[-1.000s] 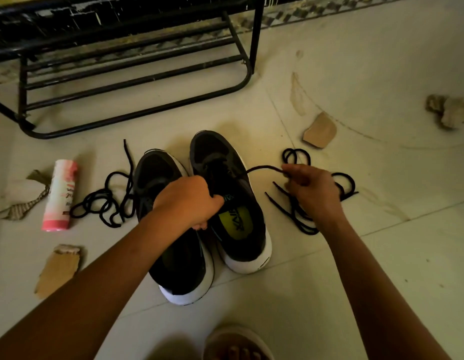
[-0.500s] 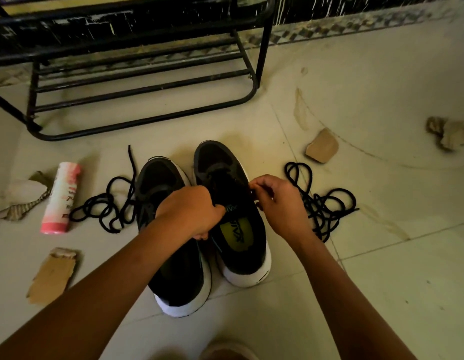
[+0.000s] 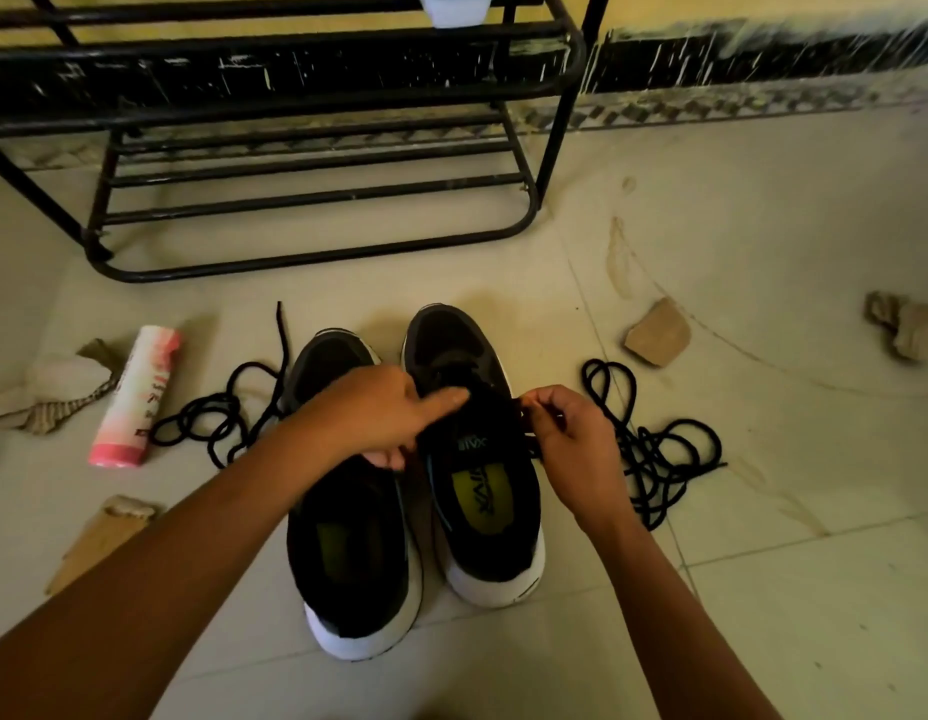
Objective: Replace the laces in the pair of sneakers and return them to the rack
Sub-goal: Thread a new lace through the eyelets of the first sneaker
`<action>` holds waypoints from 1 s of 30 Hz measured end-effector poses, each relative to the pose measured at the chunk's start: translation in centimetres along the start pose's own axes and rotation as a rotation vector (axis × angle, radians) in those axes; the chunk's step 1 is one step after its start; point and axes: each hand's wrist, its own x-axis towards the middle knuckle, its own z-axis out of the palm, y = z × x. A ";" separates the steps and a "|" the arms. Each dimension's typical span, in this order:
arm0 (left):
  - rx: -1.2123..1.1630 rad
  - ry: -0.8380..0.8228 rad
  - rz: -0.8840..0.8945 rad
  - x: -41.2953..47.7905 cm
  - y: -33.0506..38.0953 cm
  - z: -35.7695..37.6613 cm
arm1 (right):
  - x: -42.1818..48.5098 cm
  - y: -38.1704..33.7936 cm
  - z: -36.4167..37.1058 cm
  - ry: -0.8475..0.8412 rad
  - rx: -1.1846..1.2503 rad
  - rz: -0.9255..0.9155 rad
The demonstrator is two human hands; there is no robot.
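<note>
On a tiled floor [image 3: 763, 563] before a black rack [image 3: 316, 259], the left hand [image 3: 368, 413] grips a sneaker [image 3: 490, 558], forefinger straight; the right hand [image 3: 568, 441] pinches a black lace [image 3: 641, 462].

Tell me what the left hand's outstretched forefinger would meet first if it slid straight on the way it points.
Probably the right hand, whose fingertips pinch a black lace at the edge of the right-hand sneaker. The left hand points across that sneaker's tongue; depth is unclear.
</note>
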 end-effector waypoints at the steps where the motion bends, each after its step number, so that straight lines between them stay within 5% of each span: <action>1: 0.007 0.112 0.034 0.3 -0.4 -0.5 | 0.0 0.0 0.0 -0.003 -0.006 -0.003; 5: 0.144 0.350 0.185 0.6 -1.3 -0.4 | 0.0 0.2 0.2 -0.013 -0.003 -0.005; 12: 0.151 0.256 0.335 0.2 -0.8 0.1 | -0.1 0.3 0.4 0.018 -0.015 -0.034; 30: -0.012 0.222 0.282 1.0 -1.3 -0.2 | -2.3 0.4 1.9 0.118 0.047 -0.230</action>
